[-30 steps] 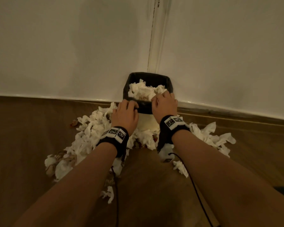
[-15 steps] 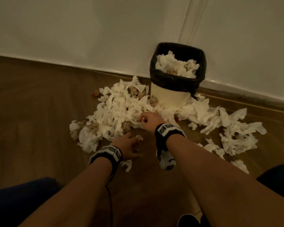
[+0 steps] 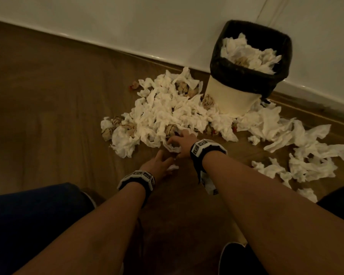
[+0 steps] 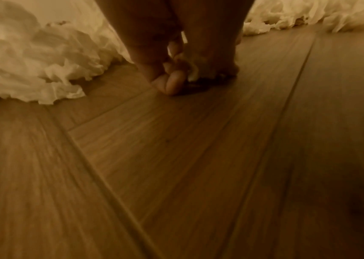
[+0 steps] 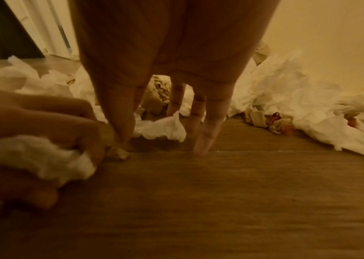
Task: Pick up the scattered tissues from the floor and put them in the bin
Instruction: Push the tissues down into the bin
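Both hands now lower; left hand (image 3: 159, 164) half-hides a tissue (image 3: 172, 167)

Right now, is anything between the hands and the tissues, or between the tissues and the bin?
Nothing visible. The left hand already holds a wad, and the right hand touches the pile. The bin stands open beside it, though already heaped.

— Where are the arms?
— Both reach forward and down, a banded camera on each wrist.
— The left hand (image 3: 159, 163)?
— Low, fingers curled, pinching a small white wad.
— The right hand (image 3: 180, 142)?
— Ahead of it, fingers (image 5: 210, 126) straight, pointing down.
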The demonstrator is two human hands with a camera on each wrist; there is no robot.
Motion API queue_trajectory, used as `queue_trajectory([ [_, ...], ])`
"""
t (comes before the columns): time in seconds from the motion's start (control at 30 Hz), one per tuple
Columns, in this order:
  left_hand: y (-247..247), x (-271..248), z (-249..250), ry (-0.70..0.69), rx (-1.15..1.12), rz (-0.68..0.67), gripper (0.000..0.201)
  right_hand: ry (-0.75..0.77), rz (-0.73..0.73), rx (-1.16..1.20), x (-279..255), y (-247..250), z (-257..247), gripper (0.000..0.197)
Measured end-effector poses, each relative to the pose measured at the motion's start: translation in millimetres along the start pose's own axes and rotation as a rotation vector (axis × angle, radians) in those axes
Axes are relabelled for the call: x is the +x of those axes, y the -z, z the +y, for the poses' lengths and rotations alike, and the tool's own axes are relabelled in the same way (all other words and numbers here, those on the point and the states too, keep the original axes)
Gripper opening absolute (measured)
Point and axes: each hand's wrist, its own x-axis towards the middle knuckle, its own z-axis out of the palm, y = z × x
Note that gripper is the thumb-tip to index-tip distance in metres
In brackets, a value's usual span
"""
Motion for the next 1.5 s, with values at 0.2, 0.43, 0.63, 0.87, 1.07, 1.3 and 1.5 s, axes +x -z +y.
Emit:
queue_trajectory([
  [0.2, 5.0, 2.4, -0.8, 0.11, -0.126, 0.011, 0.034, 0.035, 0.049, -0.001, 3.1, -7.8, -7.0, 0.047],
  [0.43, 18.1, 2.6, -8.3, 0.164, -0.23, 0.166, 0.051, -0.095, 0.077, 0.133, 2.2, 12.0, -14.2, 0.031],
  [0.63, 51.5, -1.9, 3.4, 0.268, -0.545, 0.451, 0.051, -0.048, 0.204, 0.639, -16.3, 45.2, 1.5, 0.041],
  [0.87, 118.5, 6.9, 22.2, 0.298, -0.787, 0.681, 0.04, 0.018, 0.28, 1.211, -51.2, 94.3, 17.3, 0.029],
  [1.07, 173.2, -5.4, 31.8, 0.166, -0.881, 0.902, 0.037, 0.083, 0.591, 1.327, -83.0, 123.7, 35.6, 0.022],
  [1.3, 222.1, -19.3, 54.6, -0.039, -1.142, 1.06, 0.019, 0.072, 0.967, 1.305, -121.4, 161.0, 50.8, 0.012],
  [1.5, 266.4, -17.2, 98.5, -0.205, -1.162, 1.095, 0.018, -0.089, 1.333, 1.207, -150.5, 182.0, 81.5, 0.006],
])
